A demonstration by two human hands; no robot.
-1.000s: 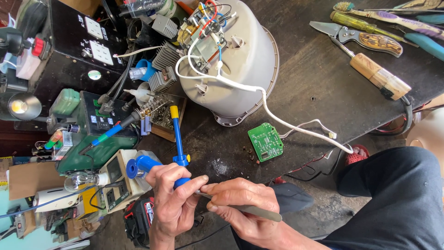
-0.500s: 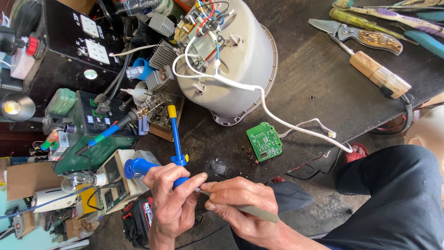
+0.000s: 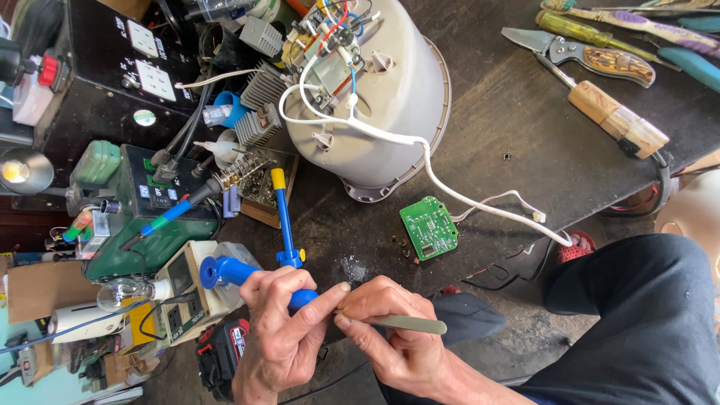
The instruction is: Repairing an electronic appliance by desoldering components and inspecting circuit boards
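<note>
An upturned grey appliance housing (image 3: pixel 390 97) is lying on the dark workbench (image 3: pixel 525 150), its white cable (image 3: pixel 450 187) trailing past a small green circuit board (image 3: pixel 428 227). At the bench's near edge, the left hand (image 3: pixel 281 330) is clenching a blue desoldering pump (image 3: pixel 255 274). Touching it, the right hand (image 3: pixel 390 334) is pinching metal tweezers (image 3: pixel 409 324) between thumb and fingers.

Dark, scuffed wooden workbench top (image 3: pixel 525 157) fills my view beyond hands. Grey concrete floor (image 3: pixel 517 352) below them. Small lit round lamp (image 3: pixel 16 171) far to their left, daylight even.
</note>
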